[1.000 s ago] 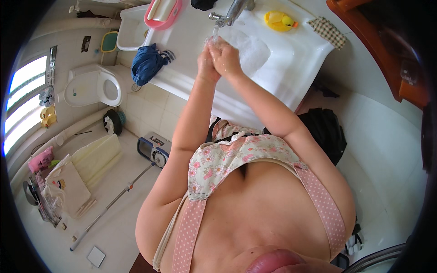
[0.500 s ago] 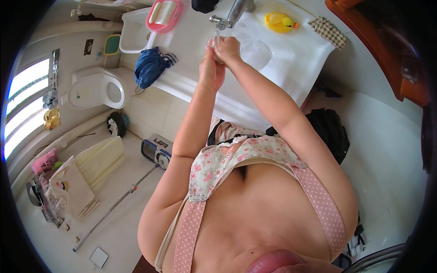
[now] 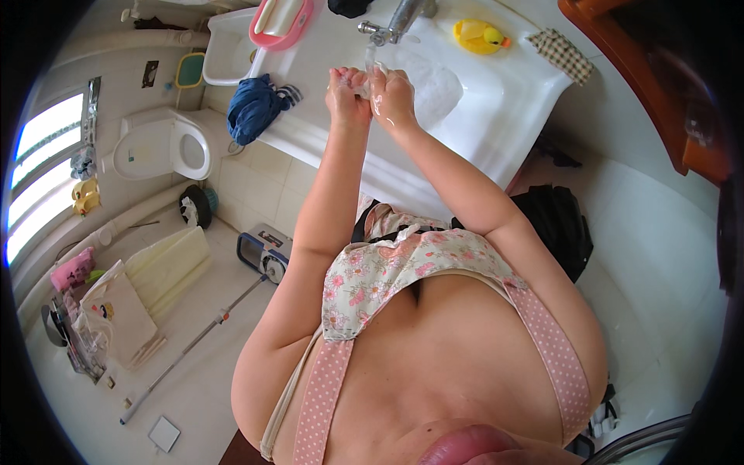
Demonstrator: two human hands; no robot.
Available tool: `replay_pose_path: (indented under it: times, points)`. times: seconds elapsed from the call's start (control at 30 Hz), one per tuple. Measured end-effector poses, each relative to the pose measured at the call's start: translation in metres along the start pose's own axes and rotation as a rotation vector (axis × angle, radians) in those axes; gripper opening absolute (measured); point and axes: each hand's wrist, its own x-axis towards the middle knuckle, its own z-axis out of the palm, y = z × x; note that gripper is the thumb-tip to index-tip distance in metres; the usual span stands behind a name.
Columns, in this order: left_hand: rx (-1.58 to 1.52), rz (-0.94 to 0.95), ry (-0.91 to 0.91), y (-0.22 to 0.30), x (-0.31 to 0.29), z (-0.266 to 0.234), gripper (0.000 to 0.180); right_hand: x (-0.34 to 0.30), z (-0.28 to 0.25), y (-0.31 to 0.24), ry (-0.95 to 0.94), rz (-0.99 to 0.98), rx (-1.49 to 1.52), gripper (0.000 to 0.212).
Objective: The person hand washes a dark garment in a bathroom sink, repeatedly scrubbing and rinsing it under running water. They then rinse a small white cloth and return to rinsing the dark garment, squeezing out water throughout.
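Observation:
Both my hands are side by side under the tap [image 3: 391, 31], where water runs down onto them. My left hand [image 3: 349, 99] has its fingers curled upward. My right hand [image 3: 393, 99] is closed beside it, wet and glistening, with white suds on its back and wrist. Something pale and wet shows between the two hands, too small and blurred to name. Below them lies the white sink [image 3: 496, 116], with foamy water [image 3: 434, 89] in its basin just to the right.
On the sink's far rim sit a yellow toy duck [image 3: 479, 36] and a checked cloth [image 3: 563, 56]. At left are a pink soap dish [image 3: 280, 35] and a blue cloth [image 3: 254, 112]. A toilet [image 3: 163, 147] and a flat mop [image 3: 263, 252] stand further left.
My hands, clasped together before, have spread slightly apart and dropped a little nearer to me. The left wrist has turned so its curled fingers show. Suds now show on my right hand.

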Motion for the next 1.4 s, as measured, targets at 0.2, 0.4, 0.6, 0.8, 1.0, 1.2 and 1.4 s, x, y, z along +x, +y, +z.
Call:
replay_pose_path:
  times: [0.2,0.4,0.6,0.8,1.0,1.2,1.4]
  points:
    - [0.041,-0.114,0.046,0.010,-0.004,0.023,0.022,0.009,0.001,-0.002,-0.107,0.238,-0.043,0.035]
    - [-0.039,-0.193,-0.106,0.028,-0.014,0.017,0.020,0.029,0.008,0.022,-0.315,0.529,0.201,0.035]
    - [0.428,0.006,0.090,0.030,-0.029,-0.025,0.019,0.013,-0.006,0.015,-0.081,-0.053,-0.391,0.032]
    - [0.757,-0.067,0.008,0.020,-0.042,-0.020,0.035,0.012,-0.027,0.003,-0.487,0.398,0.681,0.025]
    - [1.082,0.060,-0.219,0.008,-0.024,-0.021,0.037,0.022,-0.047,0.016,-0.617,0.435,0.651,0.020]
    - [0.509,0.008,0.125,0.010,-0.017,0.006,0.033,0.028,-0.052,0.014,-0.216,-0.135,-0.147,0.030]
    - [0.353,-0.211,0.068,-0.006,-0.002,-0.008,0.034,0.002,0.000,-0.007,-0.211,-0.154,0.047,0.033]
